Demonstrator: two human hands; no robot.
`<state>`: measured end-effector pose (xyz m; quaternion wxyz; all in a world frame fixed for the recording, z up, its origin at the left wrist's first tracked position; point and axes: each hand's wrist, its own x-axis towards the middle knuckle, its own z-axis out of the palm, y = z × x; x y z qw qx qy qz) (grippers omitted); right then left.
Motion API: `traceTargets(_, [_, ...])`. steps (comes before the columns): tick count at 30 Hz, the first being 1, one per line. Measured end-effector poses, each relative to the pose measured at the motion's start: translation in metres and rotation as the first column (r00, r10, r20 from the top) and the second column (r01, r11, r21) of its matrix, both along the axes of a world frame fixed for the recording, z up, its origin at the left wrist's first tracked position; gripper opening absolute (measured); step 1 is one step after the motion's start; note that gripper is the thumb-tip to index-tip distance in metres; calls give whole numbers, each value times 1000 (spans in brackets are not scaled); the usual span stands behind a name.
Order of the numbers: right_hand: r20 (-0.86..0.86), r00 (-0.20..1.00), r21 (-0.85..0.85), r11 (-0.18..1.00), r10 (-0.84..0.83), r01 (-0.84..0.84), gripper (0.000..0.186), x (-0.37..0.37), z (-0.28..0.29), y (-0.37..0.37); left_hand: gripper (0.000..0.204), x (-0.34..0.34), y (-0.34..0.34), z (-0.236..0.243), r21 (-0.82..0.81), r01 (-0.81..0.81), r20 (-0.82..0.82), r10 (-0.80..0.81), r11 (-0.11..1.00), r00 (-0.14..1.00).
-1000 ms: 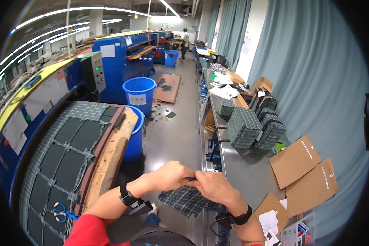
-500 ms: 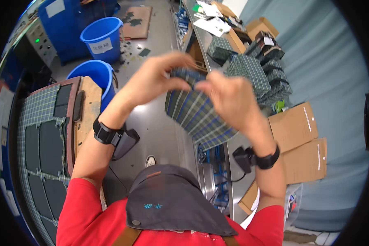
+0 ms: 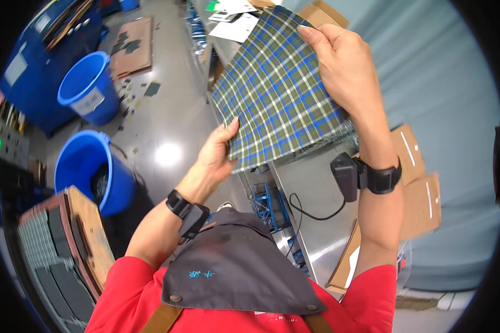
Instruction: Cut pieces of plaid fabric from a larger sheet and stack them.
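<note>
A green, blue and white plaid fabric piece (image 3: 280, 91) is spread between my hands over the metal bench. My left hand (image 3: 219, 149) pinches its lower left edge, thumb on top. At the upper right edge, my right hand (image 3: 347, 69) grips it with the thumb on the face and the fingers curled behind. The sheet looks fairly flat and slanted. It covers most of what lies on the bench behind it.
Brown cardboard pieces (image 3: 422, 205) lie right of the metal bench (image 3: 311, 183); papers (image 3: 236, 28) are at its far end. On the left stand two blue buckets (image 3: 114, 183) and a wooden board (image 3: 89, 233) beside dark panels (image 3: 66, 288). Scraps litter the floor.
The plaid piece, bunched between my hands before, is now spread out. My right hand has moved up and right, my left hand lower. The whole view has turned toward the bench.
</note>
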<state>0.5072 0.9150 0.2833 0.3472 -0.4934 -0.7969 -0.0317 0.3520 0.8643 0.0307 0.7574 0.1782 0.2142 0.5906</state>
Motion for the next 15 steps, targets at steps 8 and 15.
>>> traceTargets(8, [-236,857,-67,888,-458,456,41,136,-73,27,22,32,125,51,128,244,-386,-179,961,905])
traceTargets(15, [-284,549,-288,616,-786,733,39,158,-158,-39,20,86,186,-5,197,637,-766,-289,745,574])
